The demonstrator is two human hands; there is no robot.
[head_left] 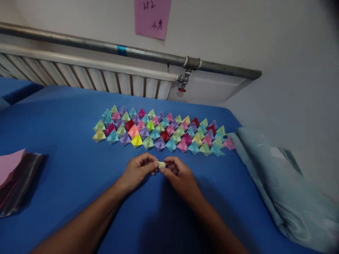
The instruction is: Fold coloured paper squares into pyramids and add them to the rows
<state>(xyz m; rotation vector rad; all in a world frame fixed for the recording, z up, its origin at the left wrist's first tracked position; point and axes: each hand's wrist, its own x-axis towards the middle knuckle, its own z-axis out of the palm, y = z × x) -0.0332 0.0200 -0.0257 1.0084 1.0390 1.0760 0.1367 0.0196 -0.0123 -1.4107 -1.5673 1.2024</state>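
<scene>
A small piece of folded pale yellow paper (161,164) is pinched between my two hands, just above the blue surface. My left hand (139,168) grips its left end with thumb and fingers. On the right end, my right hand (180,173) holds it the same way, fingers closed. Beyond both hands lie rows of folded paper boats (148,142) in green, blue, purple, pink, red and yellow, set close together. Some fingertips are hidden behind the folded paper.
A stack of coloured paper sheets (18,180) lies at the left. On the right is a crumpled light teal cloth (278,190). Behind the blue table (69,148) run a white radiator (111,82) and a metal pipe (87,45). A pink note (152,21) hangs on the wall.
</scene>
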